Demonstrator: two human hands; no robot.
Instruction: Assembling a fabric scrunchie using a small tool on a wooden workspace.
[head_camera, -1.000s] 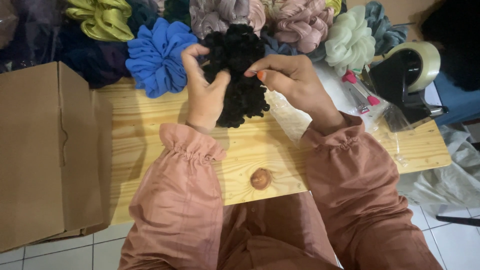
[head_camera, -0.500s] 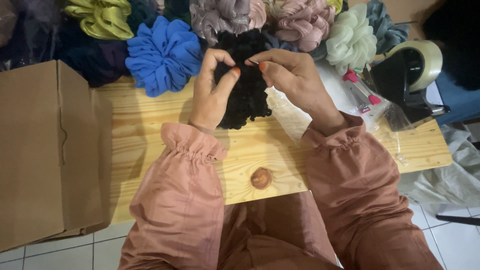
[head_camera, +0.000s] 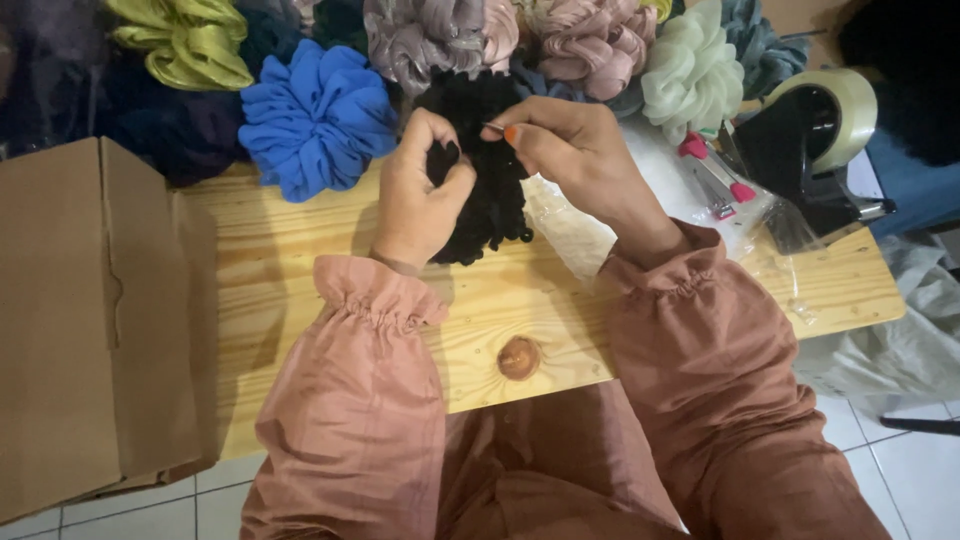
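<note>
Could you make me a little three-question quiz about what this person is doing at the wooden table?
1. True or false: both hands grip the black scrunchie.
2. What lies directly left of the left hand? A) blue scrunchie B) tape dispenser C) cardboard box
3. What does the right hand pinch at its fingertips?

Key
1. True.
2. A.
3. A thin, needle-like thing; too small to tell for sure.
</note>
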